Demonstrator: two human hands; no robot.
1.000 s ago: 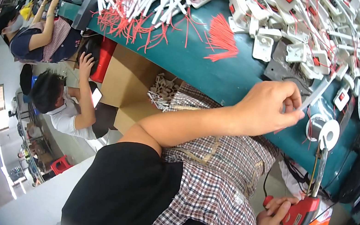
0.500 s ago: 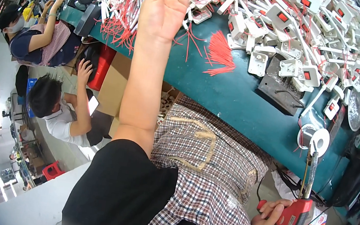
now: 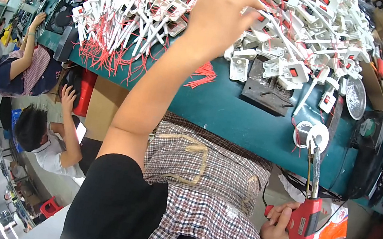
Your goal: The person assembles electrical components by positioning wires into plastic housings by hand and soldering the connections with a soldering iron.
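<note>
Since half a second ago, the left hand (image 3: 219, 15) has swung from a palm-up pose at upper left of centre to the upper middle of the frame, back of the hand now showing; the whole bench view has slid a little leftward too. That hand is over the heap of white switch housings (image 3: 238, 69), which sprawls left to right across the top of the frame. Its fingers bend toward the right — whether they pinch anything, I cannot tell.

Of the two hands it is clearly the nearer to the heap. The right hand (image 3: 277, 222) sits well apart at lower right, fingers wrapped around a red soldering gun (image 3: 308, 216), whose metal barrel stands almost upright in the frame. The tip overlaps the white solder spool (image 3: 320, 136) on the green table (image 3: 222, 114); contact is unclear. Red wires (image 3: 107, 52) fringe the heap at upper left.

The gun's body carries a small pale label, and the orange-and-white bag (image 3: 332, 229) beside it has red marking — neither clear enough to read.
</note>
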